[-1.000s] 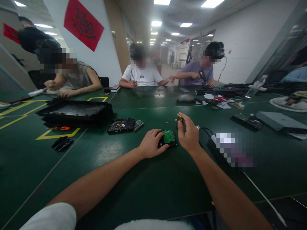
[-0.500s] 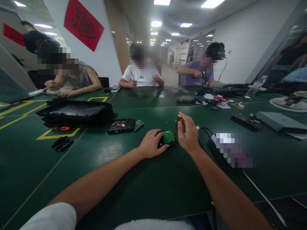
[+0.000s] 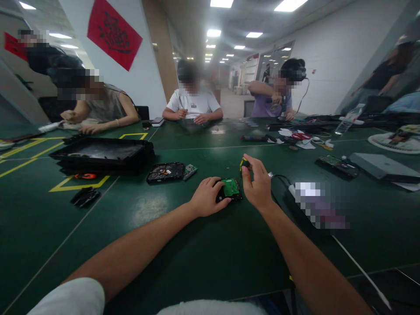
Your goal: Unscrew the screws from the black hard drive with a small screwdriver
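Observation:
My left hand (image 3: 207, 197) is closed round the left side of a hard drive (image 3: 239, 195), which lies on the green table with its green circuit board (image 3: 231, 187) facing up. In my right hand (image 3: 258, 181), a screwdriver (image 3: 244, 163) with a yellow and black handle is held upright between thumb and fingers, over the drive's right edge. Its tip is too small to make out. Left of my hands lie an opened hard drive (image 3: 165, 172) and a small loose circuit board (image 3: 190, 171). A tiny metal piece (image 3: 228, 168) sits just behind the drive.
Stacked black trays (image 3: 101, 151) stand at the left, with black parts (image 3: 85, 197) before them. On the right are a cable-connected pale device (image 3: 315, 208), partly blurred, another drive (image 3: 337, 167) and a grey box (image 3: 385, 166). Several people sit across the table; a bottle (image 3: 349, 120) stands far right.
The screwdriver handle has turned slightly in my right fingers. My left hand and the hard drive have stayed put. Across the table, two co-workers have shifted their hands.

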`<control>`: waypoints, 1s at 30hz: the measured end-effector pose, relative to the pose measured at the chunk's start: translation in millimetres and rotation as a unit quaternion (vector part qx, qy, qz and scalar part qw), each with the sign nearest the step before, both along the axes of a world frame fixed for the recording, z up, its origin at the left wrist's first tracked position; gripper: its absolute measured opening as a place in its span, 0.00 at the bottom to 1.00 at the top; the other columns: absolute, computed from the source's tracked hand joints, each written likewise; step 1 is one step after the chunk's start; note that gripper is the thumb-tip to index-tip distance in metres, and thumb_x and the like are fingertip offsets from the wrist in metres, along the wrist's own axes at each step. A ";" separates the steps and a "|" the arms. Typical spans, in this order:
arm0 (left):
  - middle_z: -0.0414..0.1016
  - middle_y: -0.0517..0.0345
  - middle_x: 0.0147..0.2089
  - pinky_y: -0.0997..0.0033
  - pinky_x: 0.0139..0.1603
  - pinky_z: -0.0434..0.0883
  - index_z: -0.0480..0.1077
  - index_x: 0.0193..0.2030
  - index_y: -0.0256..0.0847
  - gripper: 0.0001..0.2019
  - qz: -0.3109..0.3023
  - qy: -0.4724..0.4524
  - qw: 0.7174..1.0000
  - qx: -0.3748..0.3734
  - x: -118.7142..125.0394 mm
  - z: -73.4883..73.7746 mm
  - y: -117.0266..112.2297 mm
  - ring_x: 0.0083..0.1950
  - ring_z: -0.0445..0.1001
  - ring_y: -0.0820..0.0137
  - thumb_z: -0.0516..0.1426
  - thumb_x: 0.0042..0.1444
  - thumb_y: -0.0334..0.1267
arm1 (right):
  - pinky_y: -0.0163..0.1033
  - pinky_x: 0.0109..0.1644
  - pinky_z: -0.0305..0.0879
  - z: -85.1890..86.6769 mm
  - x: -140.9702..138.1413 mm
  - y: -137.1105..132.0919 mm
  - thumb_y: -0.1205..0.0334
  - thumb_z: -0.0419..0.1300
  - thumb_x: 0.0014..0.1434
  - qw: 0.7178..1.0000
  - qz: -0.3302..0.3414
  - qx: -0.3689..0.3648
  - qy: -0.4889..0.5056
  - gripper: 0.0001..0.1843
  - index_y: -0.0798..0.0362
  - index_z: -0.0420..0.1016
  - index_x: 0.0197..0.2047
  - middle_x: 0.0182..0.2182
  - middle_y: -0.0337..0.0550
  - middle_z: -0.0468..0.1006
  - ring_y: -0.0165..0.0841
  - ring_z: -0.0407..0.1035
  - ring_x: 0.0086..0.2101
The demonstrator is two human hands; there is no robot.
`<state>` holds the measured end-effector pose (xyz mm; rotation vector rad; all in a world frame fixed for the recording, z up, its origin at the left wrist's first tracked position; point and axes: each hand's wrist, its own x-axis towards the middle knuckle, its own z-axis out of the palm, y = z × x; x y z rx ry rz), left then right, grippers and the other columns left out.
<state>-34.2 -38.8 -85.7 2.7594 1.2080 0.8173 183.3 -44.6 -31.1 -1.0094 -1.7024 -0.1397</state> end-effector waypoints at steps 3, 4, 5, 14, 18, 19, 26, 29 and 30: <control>0.71 0.41 0.62 0.44 0.65 0.69 0.70 0.60 0.41 0.29 0.000 -0.001 1.000 0.001 -0.5 -0.8 0.2 0.63 0.70 0.49 0.58 0.62 0.60 | 0.53 0.52 0.76 2.0 -0.1 -1.1 0.55 0.59 0.70 1.000 -0.006 0.012 0.007 0.19 0.47 0.70 0.62 0.52 0.51 0.76 0.44 0.73 0.50; 0.71 0.41 0.62 0.44 0.65 0.69 0.70 0.60 0.41 0.29 0.000 0.000 1.000 0.001 -0.6 -0.6 0.0 0.63 0.70 0.49 0.58 0.62 0.60 | 0.52 0.51 0.77 2.7 -0.2 -1.5 0.55 0.61 0.69 1.000 -0.008 0.015 0.009 0.19 0.47 0.71 0.60 0.51 0.51 0.76 0.44 0.73 0.50; 0.71 0.40 0.62 0.44 0.65 0.69 0.70 0.60 0.40 0.29 0.001 0.000 1.000 0.000 -0.7 -0.3 -0.4 0.63 0.70 0.49 0.58 0.62 0.60 | 0.51 0.50 0.77 3.3 -0.3 -1.8 0.55 0.62 0.68 1.000 -0.009 0.018 0.010 0.19 0.47 0.71 0.60 0.51 0.51 0.76 0.43 0.73 0.49; 0.71 0.40 0.62 0.44 0.65 0.69 0.70 0.61 0.41 0.29 -0.001 0.001 1.000 -0.005 -0.7 1.5 -0.1 0.64 0.70 0.48 0.58 0.63 0.60 | 0.54 0.57 0.74 -0.6 -0.1 -0.7 0.60 0.52 0.73 1.000 0.002 -0.007 -0.004 0.22 0.45 0.66 0.68 0.56 0.51 0.77 0.42 0.75 0.51; 0.71 0.40 0.63 0.43 0.65 0.68 0.70 0.60 0.41 0.28 -0.001 -0.001 1.000 -0.006 -0.6 0.2 0.4 0.64 0.70 0.48 0.58 0.62 0.60 | 0.51 0.54 0.76 2.7 -1.2 -2.6 0.58 0.57 0.71 1.000 0.006 0.008 0.000 0.19 0.46 0.70 0.63 0.53 0.51 0.78 0.42 0.74 0.51; 0.71 0.40 0.63 0.43 0.65 0.68 0.70 0.60 0.41 0.28 0.000 -0.002 1.000 -0.006 -0.6 0.0 0.3 0.64 0.70 0.48 0.59 0.62 0.59 | 0.50 0.52 0.77 3.7 -1.3 -3.0 0.58 0.59 0.70 1.000 0.002 0.015 0.001 0.18 0.47 0.71 0.61 0.52 0.51 0.78 0.42 0.74 0.50; 0.71 0.42 0.62 0.43 0.65 0.68 0.70 0.60 0.42 0.27 -0.003 -0.008 1.000 -0.008 -0.7 0.3 0.0 0.64 0.70 0.48 0.59 0.62 0.59 | 0.53 0.55 0.75 2.8 0.5 -0.7 0.62 0.55 0.72 1.000 -0.003 0.018 -0.017 0.19 0.47 0.69 0.64 0.54 0.51 0.78 0.43 0.74 0.51; 0.71 0.42 0.62 0.43 0.65 0.69 0.70 0.60 0.43 0.28 -0.003 -0.009 1.000 -0.008 -1.1 -0.5 0.9 0.64 0.70 0.49 0.59 0.62 0.59 | 0.51 0.54 0.75 2.5 0.4 -0.7 0.61 0.57 0.71 1.000 -0.006 0.016 -0.013 0.19 0.47 0.70 0.63 0.53 0.51 0.78 0.42 0.75 0.50; 0.71 0.42 0.63 0.43 0.65 0.69 0.70 0.60 0.43 0.28 -0.003 -0.008 1.000 -0.008 -1.2 -0.9 1.1 0.64 0.70 0.49 0.59 0.62 0.59 | 0.50 0.53 0.76 2.8 0.4 -1.0 0.60 0.59 0.70 1.000 -0.008 0.015 -0.010 0.19 0.48 0.71 0.62 0.53 0.51 0.78 0.42 0.75 0.49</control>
